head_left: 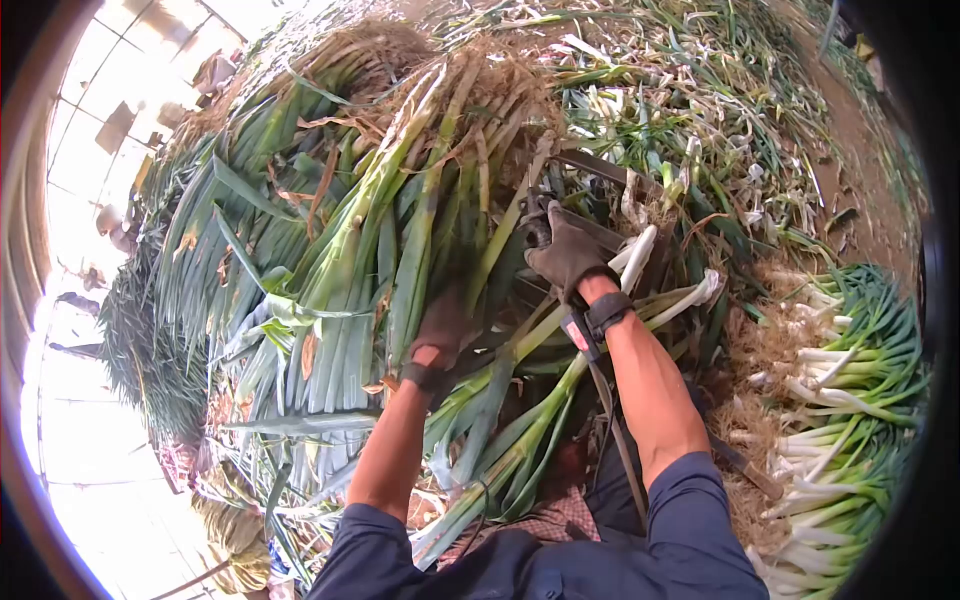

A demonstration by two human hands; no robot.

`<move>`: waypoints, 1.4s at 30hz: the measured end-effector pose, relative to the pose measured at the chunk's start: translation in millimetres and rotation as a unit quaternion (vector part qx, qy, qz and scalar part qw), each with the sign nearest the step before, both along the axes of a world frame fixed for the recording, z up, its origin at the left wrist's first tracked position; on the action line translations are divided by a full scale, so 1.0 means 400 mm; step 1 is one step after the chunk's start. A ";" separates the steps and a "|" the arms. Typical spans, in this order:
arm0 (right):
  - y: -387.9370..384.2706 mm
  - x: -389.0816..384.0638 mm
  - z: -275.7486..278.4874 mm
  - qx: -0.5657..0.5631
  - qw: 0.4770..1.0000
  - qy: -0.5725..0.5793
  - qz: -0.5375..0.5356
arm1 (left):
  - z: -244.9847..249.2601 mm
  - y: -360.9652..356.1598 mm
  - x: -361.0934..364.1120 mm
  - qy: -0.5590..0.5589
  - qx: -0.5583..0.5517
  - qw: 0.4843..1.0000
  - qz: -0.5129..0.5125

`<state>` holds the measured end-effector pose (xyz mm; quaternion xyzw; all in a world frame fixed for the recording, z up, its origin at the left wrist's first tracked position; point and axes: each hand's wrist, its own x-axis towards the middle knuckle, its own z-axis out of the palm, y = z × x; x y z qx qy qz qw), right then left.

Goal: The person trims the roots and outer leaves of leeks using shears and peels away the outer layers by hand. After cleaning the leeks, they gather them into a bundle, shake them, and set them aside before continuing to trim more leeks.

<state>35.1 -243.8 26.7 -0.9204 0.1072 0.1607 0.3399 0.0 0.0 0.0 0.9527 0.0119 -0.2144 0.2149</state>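
My gloved right hand [572, 252] is closed around a small black hand tool [538, 215], which is partly hidden by the glove. A hose [612, 410] hangs beside that forearm. Close to the right wrist, leeks with peeled white ends [637, 258] lie slanted, their green leaves [520, 460] reaching down across my lap. My gloved left hand [447, 328] reaches in against a large bunch of untrimmed leeks [400, 215] with roots at the top. Its fingers are dark, blurred and hidden among the leaves, so their grip cannot be made out.
At the right, trimmed leeks [830, 400] lie in a row with rooty ends inward. Stripped leaves and scraps [700, 90] cover the ground ahead. More unpeeled leeks [250, 200] are heaped at the left. A flat bar [600, 168] sits beyond my right hand.
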 end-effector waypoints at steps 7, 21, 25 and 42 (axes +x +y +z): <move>-0.008 -0.027 -0.026 0.054 0.997 0.038 -0.037 | 0.024 -0.001 -0.028 -0.059 -0.102 0.993 0.010; 0.080 -0.298 -0.002 0.281 0.957 -0.068 0.000 | 0.081 0.022 -0.045 0.031 -0.010 0.998 -0.049; 0.056 -0.417 0.107 0.208 0.972 0.035 0.108 | 0.126 0.031 -0.106 0.198 -0.078 0.970 -0.122; 0.053 -0.381 0.121 0.153 0.984 -0.073 0.054 | 0.221 -0.049 0.084 -0.437 0.179 0.876 -0.100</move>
